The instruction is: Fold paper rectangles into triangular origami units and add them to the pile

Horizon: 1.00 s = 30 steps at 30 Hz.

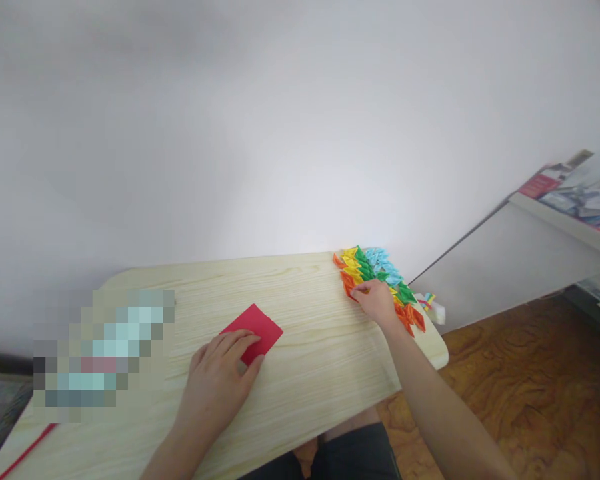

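Wall [280, 133] backs pale wood-grain table [320, 360]; folded paper pieces [367, 271] at table's right end, rows grouped by colour, likely to keep them sorted; red paper [263, 327] flat mid-table, partly under left hand [223, 363], thumb spread from fingers, seemingly steadying sheet; right hand [377, 301] at orange piece [348, 285], fingertips bunched, perhaps straightening row; cannot tell whether piece is pinched.

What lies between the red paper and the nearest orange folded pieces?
The head view shows only bare tabletop between the red paper and the orange pieces.
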Tool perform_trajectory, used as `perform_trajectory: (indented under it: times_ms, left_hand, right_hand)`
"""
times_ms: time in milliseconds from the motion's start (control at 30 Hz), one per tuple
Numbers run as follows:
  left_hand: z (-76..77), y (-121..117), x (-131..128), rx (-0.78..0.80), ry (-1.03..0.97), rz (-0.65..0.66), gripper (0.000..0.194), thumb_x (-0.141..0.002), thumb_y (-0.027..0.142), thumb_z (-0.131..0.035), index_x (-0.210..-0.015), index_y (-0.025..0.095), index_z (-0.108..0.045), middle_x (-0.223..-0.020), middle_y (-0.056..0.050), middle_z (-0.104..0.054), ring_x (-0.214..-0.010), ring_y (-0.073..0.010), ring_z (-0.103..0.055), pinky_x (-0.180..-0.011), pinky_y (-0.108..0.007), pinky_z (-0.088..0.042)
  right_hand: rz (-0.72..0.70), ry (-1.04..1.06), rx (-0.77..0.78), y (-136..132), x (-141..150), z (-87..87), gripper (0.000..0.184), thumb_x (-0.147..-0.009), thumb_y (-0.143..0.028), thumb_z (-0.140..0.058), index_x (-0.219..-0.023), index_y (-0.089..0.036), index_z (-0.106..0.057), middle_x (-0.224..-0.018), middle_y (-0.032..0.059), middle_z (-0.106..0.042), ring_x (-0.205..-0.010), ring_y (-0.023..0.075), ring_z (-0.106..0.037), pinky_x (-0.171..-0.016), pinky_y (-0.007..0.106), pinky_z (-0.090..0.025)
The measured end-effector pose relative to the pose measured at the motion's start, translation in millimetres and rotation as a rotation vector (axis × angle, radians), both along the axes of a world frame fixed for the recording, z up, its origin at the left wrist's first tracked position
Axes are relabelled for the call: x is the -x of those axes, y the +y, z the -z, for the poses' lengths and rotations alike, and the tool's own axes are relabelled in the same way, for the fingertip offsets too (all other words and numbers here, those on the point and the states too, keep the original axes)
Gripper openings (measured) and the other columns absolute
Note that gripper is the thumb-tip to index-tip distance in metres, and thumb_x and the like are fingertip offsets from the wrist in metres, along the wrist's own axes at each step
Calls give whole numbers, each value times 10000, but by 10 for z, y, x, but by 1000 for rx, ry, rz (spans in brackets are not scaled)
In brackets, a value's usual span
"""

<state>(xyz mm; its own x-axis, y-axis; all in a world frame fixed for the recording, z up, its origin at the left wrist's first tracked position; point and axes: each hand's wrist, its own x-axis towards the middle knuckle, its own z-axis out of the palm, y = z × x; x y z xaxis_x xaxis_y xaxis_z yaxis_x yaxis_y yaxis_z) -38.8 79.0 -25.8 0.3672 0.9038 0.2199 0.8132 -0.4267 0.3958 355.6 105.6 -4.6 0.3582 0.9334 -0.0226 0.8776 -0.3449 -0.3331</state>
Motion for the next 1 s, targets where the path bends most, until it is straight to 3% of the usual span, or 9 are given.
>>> perform_trajectory:
  times_ms: [333,500,600,667,800,1000]
  left_hand:
    - [46,72,66,-37,37,46,275,-925,434,-662,-1147,295,-744,-1269,-33,-757,-1191,-326,-662,-1014,-516,-467]
    - [115,79,83,-61,18,64,270,-937,450,-659,-1134,295,-756,-1242,-30,-764,-1173,-312,-669,-1022,-501,-479]
    - [145,80,81,-69,6,63,257,-940,456,-656,-1106,297,-771,-1227,-27,-767,-1173,-309,-670,-1026,-493,-486]
    - [160,76,75,-74,-8,59,259,-937,477,-659,-1082,299,-780,-1217,-27,-770,-1172,-309,-671,-1029,-491,-488]
    - [204,66,73,-89,-41,42,294,-930,522,-660,-1064,294,-788,-1225,-35,-767,-1180,-308,-667,-1060,-495,-475]
    - [241,64,79,-49,-78,10,334,-902,561,-664,-1052,296,-802,-1216,-34,-781,-1193,-326,-661,-1120,-513,-435]
  right_hand:
    - [71,-13,-12,1,77,54,303,-1027,-360,-644,-1286,-202,-656,-1341,103,-652,-1121,249,-677,-952,453,-592]
    - [40,50,-92,10,103,-12,316,-1026,-358,-648,-1298,-197,-646,-1341,104,-649,-1111,247,-680,-935,449,-599]
    - [7,116,-163,-41,38,-106,269,-1003,-371,-671,-1187,-178,-706,-1221,86,-707,-1048,238,-696,-922,431,-591]
    - [-5,158,-220,-165,-61,-190,215,-958,-386,-694,-1002,-195,-782,-1049,65,-757,-974,235,-703,-916,395,-567]
    - [-13,210,-292,-646,-319,-307,205,-899,-404,-701,-872,-234,-811,-946,52,-767,-939,246,-699,-891,382,-530]
    - [-49,214,-299,-1285,-588,-132,141,-851,-350,-723,-784,-253,-801,-861,46,-751,-917,257,-685,-897,397,-512]
